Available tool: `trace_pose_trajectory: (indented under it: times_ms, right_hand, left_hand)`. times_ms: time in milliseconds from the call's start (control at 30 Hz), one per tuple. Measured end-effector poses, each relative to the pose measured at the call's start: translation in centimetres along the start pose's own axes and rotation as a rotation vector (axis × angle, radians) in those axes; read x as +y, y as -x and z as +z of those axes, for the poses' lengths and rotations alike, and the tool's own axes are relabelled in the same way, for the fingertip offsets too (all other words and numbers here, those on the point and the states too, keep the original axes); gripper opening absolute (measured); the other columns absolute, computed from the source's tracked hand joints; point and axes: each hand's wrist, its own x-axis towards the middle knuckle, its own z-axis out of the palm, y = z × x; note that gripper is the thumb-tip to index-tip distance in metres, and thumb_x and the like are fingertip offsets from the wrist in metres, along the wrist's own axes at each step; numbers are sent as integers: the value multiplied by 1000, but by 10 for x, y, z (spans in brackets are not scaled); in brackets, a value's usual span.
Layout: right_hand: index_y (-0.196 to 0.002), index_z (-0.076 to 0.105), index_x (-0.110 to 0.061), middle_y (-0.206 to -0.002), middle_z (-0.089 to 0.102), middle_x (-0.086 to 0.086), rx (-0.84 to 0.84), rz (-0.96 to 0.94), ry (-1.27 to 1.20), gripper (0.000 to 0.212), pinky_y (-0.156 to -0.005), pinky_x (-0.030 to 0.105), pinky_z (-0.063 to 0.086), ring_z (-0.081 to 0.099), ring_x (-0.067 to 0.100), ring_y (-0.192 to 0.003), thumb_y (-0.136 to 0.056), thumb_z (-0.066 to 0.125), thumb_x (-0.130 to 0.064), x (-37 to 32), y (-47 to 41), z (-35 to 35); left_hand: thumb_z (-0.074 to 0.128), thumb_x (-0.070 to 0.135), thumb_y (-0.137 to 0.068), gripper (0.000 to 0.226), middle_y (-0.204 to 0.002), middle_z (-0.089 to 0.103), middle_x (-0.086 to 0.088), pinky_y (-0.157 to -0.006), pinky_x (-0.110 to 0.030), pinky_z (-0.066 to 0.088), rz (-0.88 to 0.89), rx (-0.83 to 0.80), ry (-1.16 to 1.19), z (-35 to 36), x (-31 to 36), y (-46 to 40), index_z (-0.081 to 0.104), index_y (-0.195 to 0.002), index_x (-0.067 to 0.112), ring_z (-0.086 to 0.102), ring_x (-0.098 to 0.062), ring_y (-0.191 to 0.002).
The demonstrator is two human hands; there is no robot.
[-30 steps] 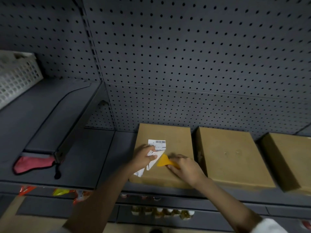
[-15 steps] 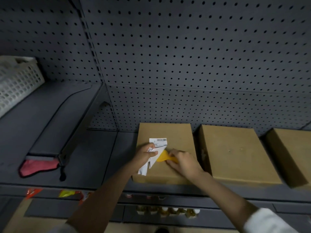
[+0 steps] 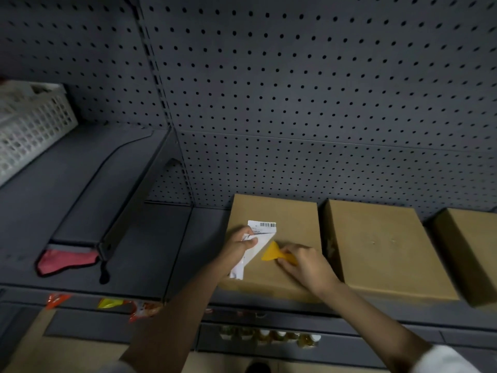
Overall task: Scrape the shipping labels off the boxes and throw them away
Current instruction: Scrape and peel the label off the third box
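While left hand pinches one label, right hand grips one scraper; three boxes.

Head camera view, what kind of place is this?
Probably a shop or stockroom aisle: dark pegboard-backed shelving, cardboard boxes lined up on the shelf, and small jars and snack packets on the tier below.

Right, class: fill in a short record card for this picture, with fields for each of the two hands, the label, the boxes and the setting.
left hand: grips the peeled part of the label
right hand: holds the yellow scraper, blade at the label's lifted edge
label: white, barcode end still stuck, rest folded up
boxes: three brown ones in a row; label on the leftmost box
setting: grey pegboard shelf, white basket at left
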Motion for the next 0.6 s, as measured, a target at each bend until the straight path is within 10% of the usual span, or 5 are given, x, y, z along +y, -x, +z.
trace_pose_trajectory:
  times_ms: [600]
  right_hand:
    - [-124,57,-27,-124,65,5,-45,15,85,37,-87,38,53,65,27,-105,-91,51,-43,17,-1,-8]
  left_hand:
    - [50,22,-93,20,-75,46,-3,-58,-29,31,-45,112,165,-5,-1,-5,47,-73,20,43,-15,-67]
